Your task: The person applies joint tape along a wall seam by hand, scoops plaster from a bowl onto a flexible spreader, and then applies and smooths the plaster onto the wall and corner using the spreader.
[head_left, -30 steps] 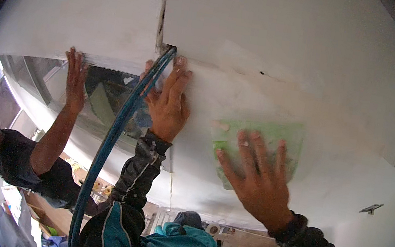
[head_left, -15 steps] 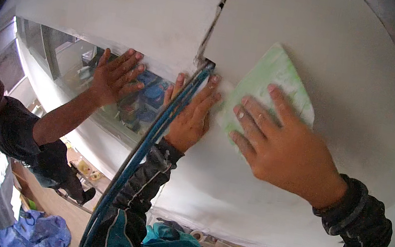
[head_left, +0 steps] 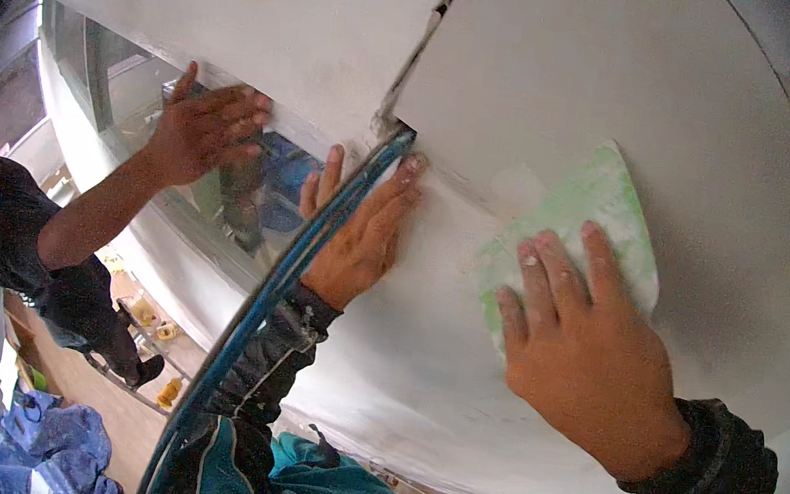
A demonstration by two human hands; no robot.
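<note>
Sheet (head_left: 597,190) on panel (head_left: 642,70), between seam (head_left: 437,17) and panel's right edge, under right hand (head_left: 591,361). Left hand (head_left: 356,252) below seam's lower end, behind hoses (head_left: 281,280). Window (head_left: 124,93) left of both, co-worker's hand (head_left: 200,137) across window's top edge.

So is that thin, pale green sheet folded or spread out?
Spread out: the sheet shows broad, without visible folds, under the right hand.

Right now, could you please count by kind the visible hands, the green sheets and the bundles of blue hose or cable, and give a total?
Hands: 3 (left hand, right hand, co-worker's hand)
Green sheets: 1 (green sheet under the right hand)
Blue bundles: 1 (blue bundle)
Total: 5
</note>
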